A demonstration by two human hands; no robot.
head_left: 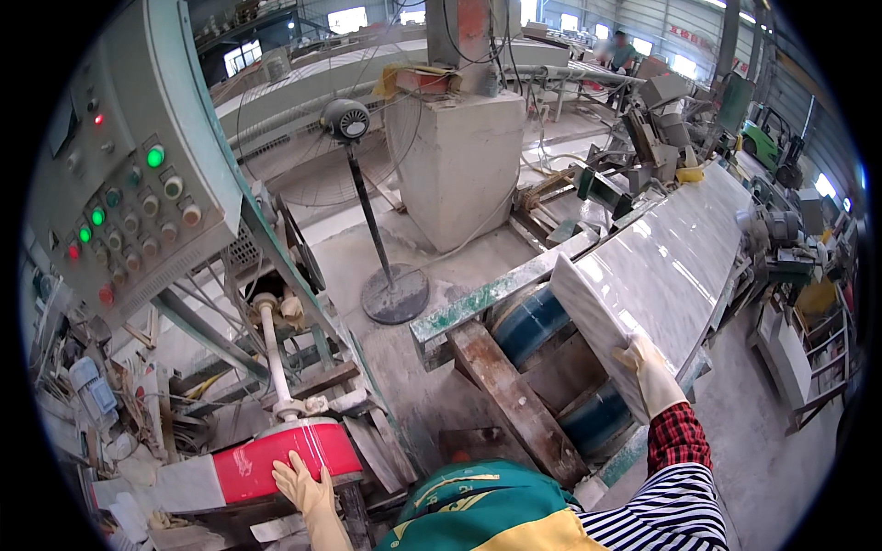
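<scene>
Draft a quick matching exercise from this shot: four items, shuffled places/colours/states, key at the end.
Items
1. Left hand
2. Right hand
3. Rollers
4. Control panel

Descriptions
A. Blue
B. Has lit green and red lights
C. At the red-covered piece
D. At the near edge of the glossy, veined slab

Pairs: 1-C; 2-D; 3-A; 4-B

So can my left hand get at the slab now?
Probably not without shifting: your left hand is at the red strip, with the beam and blue rollers between it and the slab.
</scene>
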